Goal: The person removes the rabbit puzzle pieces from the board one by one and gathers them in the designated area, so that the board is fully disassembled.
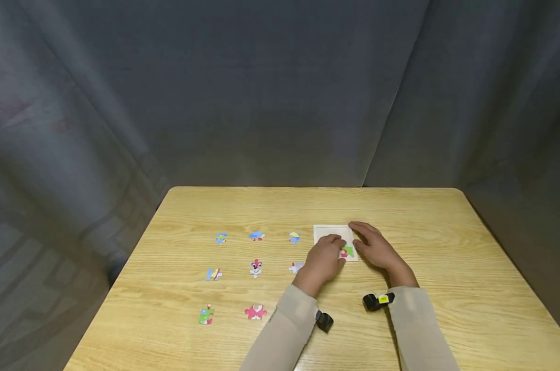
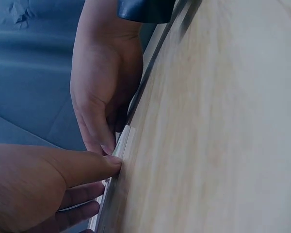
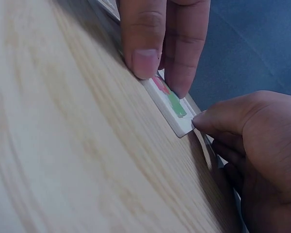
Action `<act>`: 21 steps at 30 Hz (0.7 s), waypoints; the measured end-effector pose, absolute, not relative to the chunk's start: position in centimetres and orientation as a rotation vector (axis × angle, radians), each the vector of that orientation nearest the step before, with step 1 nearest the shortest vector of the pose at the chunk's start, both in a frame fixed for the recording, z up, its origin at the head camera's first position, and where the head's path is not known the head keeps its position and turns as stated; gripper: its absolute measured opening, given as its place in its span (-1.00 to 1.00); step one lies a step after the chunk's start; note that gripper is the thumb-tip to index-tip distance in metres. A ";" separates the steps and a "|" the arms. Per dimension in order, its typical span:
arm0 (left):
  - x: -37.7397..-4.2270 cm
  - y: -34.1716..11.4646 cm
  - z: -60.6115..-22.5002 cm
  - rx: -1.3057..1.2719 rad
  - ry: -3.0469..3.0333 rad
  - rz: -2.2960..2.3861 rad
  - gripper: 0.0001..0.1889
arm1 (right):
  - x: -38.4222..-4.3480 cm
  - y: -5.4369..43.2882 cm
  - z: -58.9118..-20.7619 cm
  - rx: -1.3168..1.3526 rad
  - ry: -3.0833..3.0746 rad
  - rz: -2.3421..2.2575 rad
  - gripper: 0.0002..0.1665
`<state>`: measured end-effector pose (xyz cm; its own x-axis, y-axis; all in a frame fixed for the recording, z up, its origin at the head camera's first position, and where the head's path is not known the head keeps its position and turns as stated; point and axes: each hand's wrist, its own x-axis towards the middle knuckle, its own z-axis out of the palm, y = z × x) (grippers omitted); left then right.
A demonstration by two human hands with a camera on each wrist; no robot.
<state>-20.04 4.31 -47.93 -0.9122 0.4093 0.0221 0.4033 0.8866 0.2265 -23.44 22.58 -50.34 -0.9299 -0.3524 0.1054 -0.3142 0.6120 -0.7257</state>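
A small white puzzle tray lies on the table, with a green and pink jigsaw piece in its near right corner. My left hand reaches over the tray from the left. In the right wrist view, the left thumb rests at the tray's near rim, and the fingers touch down beside the green and pink piece, partly covering it. My right hand lies along the tray's right side, fingers extended toward the far corner. Its thumb touches the side rim near the corner.
Several loose jigsaw pieces lie in rows left of the tray, among them a face piece, a pink piece and a green piece. Grey curtains stand behind the wooden table. Black cameras sit on both wrists.
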 end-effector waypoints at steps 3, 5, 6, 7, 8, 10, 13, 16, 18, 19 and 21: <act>-20.1 4.4 -48.0 0.657 3.044 0.342 -0.53 | -23.5 22.6 -50.3 -0.588 2.780 -1.234 -0.42; -20.0 4.5 -47.9 0.662 3.057 0.344 -0.53 | -23.5 22.6 -50.4 -0.593 2.783 -1.226 -0.42; -20.0 4.6 -47.9 0.665 3.062 0.344 -0.54 | -23.5 22.6 -50.4 -0.590 2.783 -1.225 -0.42; -20.0 4.6 -47.8 0.668 3.068 0.347 -0.54 | -23.5 22.6 -50.4 -0.588 2.782 -1.227 -0.42; -20.0 4.6 -47.8 0.667 3.071 0.352 -0.55 | -23.4 22.6 -50.4 -0.581 2.781 -1.231 -0.42; -19.9 4.7 -47.8 0.661 3.075 0.365 -0.56 | -23.4 22.5 -50.3 -0.576 2.780 -1.235 -0.41; -19.9 4.8 -47.7 0.644 3.074 0.398 -0.57 | -23.3 22.5 -50.2 -0.568 2.780 -1.242 -0.41; -19.9 4.8 -47.8 0.622 3.071 0.421 -0.59 | -23.3 22.4 -50.1 -0.567 2.781 -1.240 -0.41; -19.9 4.8 -47.8 0.611 3.070 0.430 -0.59 | -23.3 22.4 -50.1 -0.565 2.788 -1.232 -0.42; -19.9 4.8 -47.8 0.607 3.067 0.430 -0.60 | -23.3 22.4 -50.1 -0.565 2.791 -1.229 -0.42; -19.8 4.8 -47.8 0.604 3.067 0.432 -0.60 | -23.3 22.5 -50.1 -0.563 2.796 -1.223 -0.42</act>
